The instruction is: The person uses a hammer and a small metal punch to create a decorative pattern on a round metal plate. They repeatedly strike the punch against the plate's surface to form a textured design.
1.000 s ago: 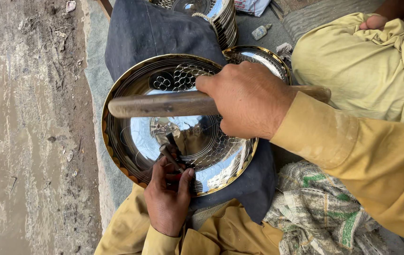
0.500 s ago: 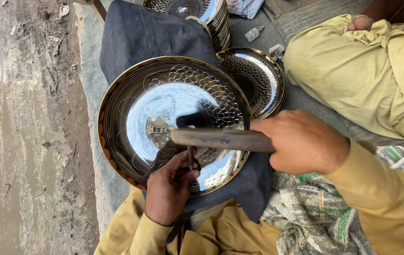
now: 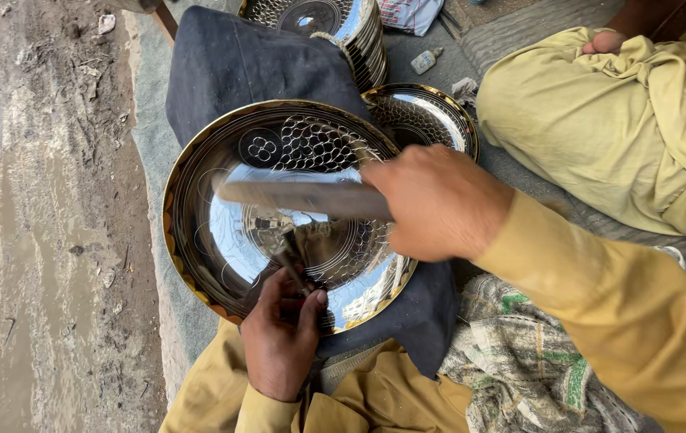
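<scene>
Bare, muddy ground [image 3: 30, 240] lay at the left under flat daylight; a grey mat [image 3: 150, 152] covered its edge.

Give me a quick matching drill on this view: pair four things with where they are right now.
1 hammer
2 punch
3 big plate
4 stack of plates

a on the dark cloth
b in the left hand
c top of the picture, behind the cloth
d in the right hand

Pairs: 1-d, 2-b, 3-a, 4-c

daylight, soft | glare on plate [image 3: 279, 232] | hammer [image 3: 303, 196] motion-blurred
</scene>
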